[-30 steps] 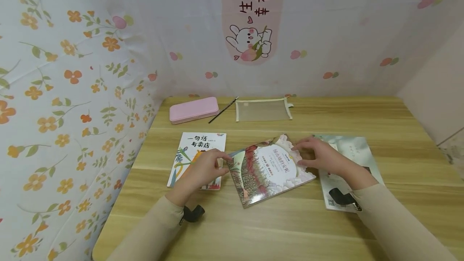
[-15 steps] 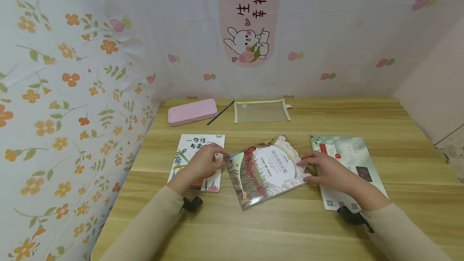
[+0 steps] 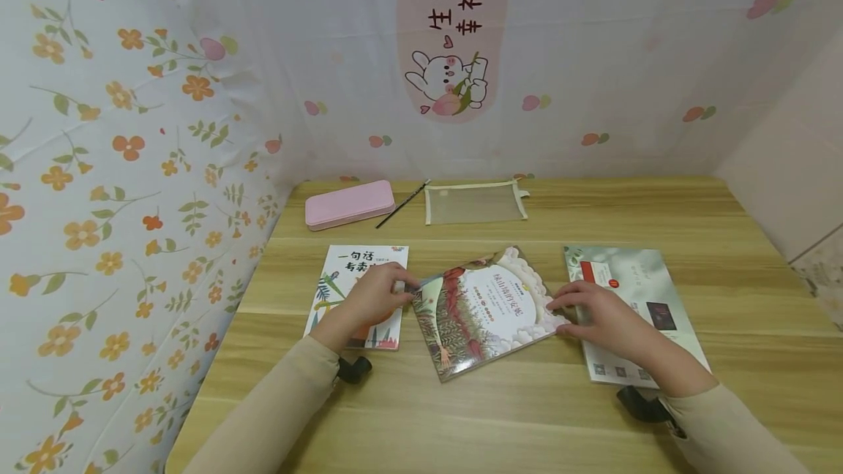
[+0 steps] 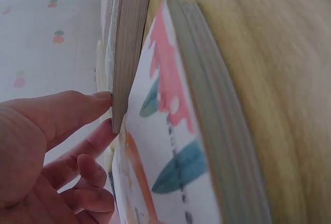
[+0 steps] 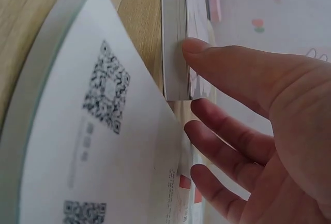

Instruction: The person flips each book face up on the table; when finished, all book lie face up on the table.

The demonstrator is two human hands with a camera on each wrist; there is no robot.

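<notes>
A picture book (image 3: 490, 313) with an illustrated cover lies askew mid-table. My left hand (image 3: 372, 295) pinches its left corner; in the left wrist view the thumb (image 4: 77, 107) presses the book's edge, the index finger sits at the corner and the other fingers curl loosely. At the right end, my right hand (image 3: 609, 320) touches the same book, its thumb (image 5: 207, 50) on the edge and its fingers relaxed and spread around the corner. Beneath the left hand lies a white book (image 3: 336, 276) with colourful drawings. Under the right hand is a pale green book (image 3: 642, 276), QR codes showing.
Behind the books are a pink pencil case (image 3: 349, 205), a black pencil (image 3: 403, 203) and a mesh zip pouch (image 3: 476, 203). The wooden table (image 3: 461, 430) meets a patterned curtain (image 3: 579, 57) at the back and a floral one (image 3: 132, 240) on the left.
My right hand has drawn back to the right along the picture book's right side, uncovering more of the green book. The left hand stays at the left corner; the picture book barely moves.
</notes>
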